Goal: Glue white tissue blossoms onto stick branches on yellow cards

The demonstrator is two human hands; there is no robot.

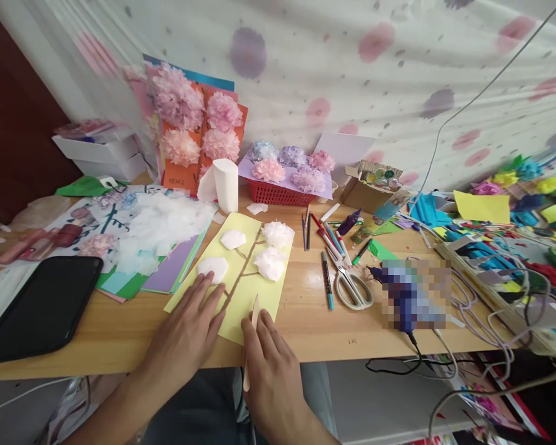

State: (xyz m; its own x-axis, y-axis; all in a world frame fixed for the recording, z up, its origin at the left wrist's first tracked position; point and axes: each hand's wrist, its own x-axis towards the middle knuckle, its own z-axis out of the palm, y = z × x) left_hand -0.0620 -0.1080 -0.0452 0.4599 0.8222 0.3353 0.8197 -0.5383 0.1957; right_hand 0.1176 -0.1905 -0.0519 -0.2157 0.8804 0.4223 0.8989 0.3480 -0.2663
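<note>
A yellow sheet of paper (254, 290) lies on the wooden table (315, 321) with a brown branch drawn on it and several white tissue flowers (271, 262) stuck along it. My left hand (189, 330) lies flat and open on the sheet's near left corner, fingers stretched toward a white flower (213, 267). My right hand (269, 364) is closed around a thin wooden stick (251, 337), whose tip rests on the sheet's near edge.
Scissors (352, 287) and several pens (327, 247) lie right of the sheet. A black tablet (37, 309) sits at the left, white tissue (160, 225) and coloured papers behind it. A paper roll (225, 184), red basket (278, 193) and cables (491, 309) crowd the back and right.
</note>
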